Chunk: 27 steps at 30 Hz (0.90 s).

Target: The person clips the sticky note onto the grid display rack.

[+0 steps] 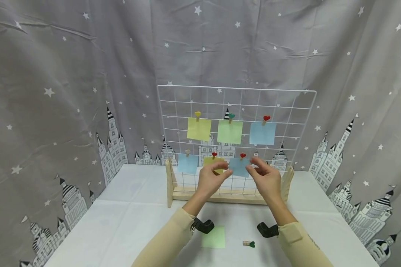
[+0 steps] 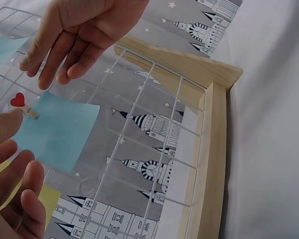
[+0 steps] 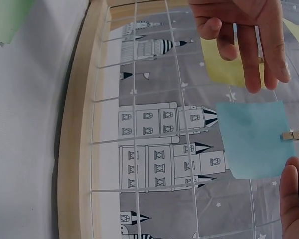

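Observation:
A blue paper note hangs on the lower part of a white wire grid, held by a small wooden clothespin with a red heart. My left hand is at the note's left side, in front of a yellow note and partly covering it. At the opposite side is my right hand, fingertips close to the note's edge. Both hands have loosely bent, spread fingers, with nothing pinched between them. The right wrist view shows the blue note flat between the two hands.
Above hang a yellow note, a green note and a blue note on heart clothespins. Another blue note hangs lower left. A wooden base carries the grid. A loose green note and green-heart clothespin lie on the white table.

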Motion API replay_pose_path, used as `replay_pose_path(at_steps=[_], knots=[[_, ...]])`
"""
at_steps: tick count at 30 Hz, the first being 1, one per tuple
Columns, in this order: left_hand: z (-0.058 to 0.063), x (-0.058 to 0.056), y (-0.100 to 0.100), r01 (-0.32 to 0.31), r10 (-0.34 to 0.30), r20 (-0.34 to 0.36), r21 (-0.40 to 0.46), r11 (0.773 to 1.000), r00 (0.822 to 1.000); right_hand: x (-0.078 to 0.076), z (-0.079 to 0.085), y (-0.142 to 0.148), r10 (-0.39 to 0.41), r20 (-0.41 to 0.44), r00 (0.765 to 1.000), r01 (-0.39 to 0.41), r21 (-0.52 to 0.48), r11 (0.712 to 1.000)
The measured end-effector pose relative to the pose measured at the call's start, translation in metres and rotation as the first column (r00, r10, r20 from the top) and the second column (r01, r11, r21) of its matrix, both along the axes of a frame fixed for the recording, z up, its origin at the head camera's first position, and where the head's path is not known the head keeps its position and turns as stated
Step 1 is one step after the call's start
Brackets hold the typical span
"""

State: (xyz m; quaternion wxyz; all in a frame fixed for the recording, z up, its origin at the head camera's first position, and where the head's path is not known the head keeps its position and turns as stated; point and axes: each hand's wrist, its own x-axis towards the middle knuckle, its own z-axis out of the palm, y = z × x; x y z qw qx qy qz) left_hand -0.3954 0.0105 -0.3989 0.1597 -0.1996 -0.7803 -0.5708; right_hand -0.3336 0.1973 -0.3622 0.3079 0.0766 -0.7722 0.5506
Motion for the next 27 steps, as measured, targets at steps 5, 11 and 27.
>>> replay_pose_path(at_steps=[5, 11, 27], knots=[[-0.003, 0.003, -0.006, 0.037, -0.038, -0.021, -0.019, 0.999, 0.999, 0.003, -0.004, 0.001, 0.036, 0.037, 0.999, -0.037, 0.001, 0.999], [-0.012, 0.004, -0.016, 0.05, -0.051, -0.013, -0.049, 0.998, 0.999, 0.009, -0.011, 0.0, 0.053, 0.101, 0.994, -0.053, 0.0, 0.999], [-0.028, 0.01, -0.037, 0.048, -0.044, 0.038, -0.121, 0.991, 0.998, -0.005, -0.048, 0.016, 0.113, 0.153, 0.982, -0.104, -0.063, 0.993]])
